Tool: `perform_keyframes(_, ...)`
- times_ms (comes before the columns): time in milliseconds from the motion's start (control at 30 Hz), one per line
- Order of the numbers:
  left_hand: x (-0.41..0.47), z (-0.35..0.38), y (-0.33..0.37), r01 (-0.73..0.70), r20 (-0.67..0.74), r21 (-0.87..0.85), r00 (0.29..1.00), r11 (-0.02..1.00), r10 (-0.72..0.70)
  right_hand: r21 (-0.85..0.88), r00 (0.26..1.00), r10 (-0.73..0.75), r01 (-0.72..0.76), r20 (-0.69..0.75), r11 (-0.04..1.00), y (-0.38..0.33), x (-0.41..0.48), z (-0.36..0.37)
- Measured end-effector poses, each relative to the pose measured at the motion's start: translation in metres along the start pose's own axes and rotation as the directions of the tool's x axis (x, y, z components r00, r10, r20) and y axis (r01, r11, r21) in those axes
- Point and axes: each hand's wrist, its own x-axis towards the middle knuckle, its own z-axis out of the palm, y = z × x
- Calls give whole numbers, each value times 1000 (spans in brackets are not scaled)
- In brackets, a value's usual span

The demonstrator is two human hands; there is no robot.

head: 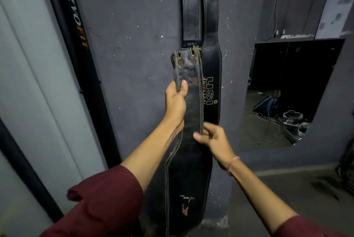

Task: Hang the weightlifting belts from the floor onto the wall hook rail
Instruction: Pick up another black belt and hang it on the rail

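Note:
I hold a worn black leather weightlifting belt [191, 114] with pale stitching upright in front of the grey wall, buckle end up. My left hand [175, 104] grips its left edge below the buckle, thumb on the front. My right hand [213, 139] pinches its right edge lower down, where the belt widens. Two black belts hang on the wall behind it: a narrow one [191, 12] and a wider one marked USI [211, 60]. Their tops run out of the frame, so the hook rail is hidden.
A black frame upright [76, 31] with orange lettering leans along the left. To the right, a mirror [291, 93] shows a bag, cables and clutter on a floor. A paper sheet [335, 14] sits on the wall above it. Grey floor lies at lower right.

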Motion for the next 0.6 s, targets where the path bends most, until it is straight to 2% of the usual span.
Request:
perform_keyframes(67, 4, -4, -1, -1, 12, -6, 1000, 1000, 1, -36, 997, 81, -81, 18, 996, 17, -17, 1)
perform_keyframes(100, 6, -4, 0, 6, 21, 2, 1000, 1000, -7, -29, 998, 63, -63, 12, 998, 15, -18, 5)
perform_keyframes(200, 4, -1, 8, -22, 22, 14, 1000, 1000, 22, 13, 994, -85, 87, -73, 996, -28, 8, 20)
perform_keyframes(300, 2, 3, 18, -49, 24, 43, 999, 998, 48, -69, 961, -239, 231, -140, 970, -62, 40, 26)
perform_keyframes(433, -1, -4, 16, -159, 26, 269, 987, 950, 157, -121, 935, -281, 260, -214, 958, -67, 52, 35)
perform_keyframes(600, -41, -25, -28, -319, 70, 514, 941, 796, 332, -110, 924, -260, 238, -281, 965, -69, 57, 46)
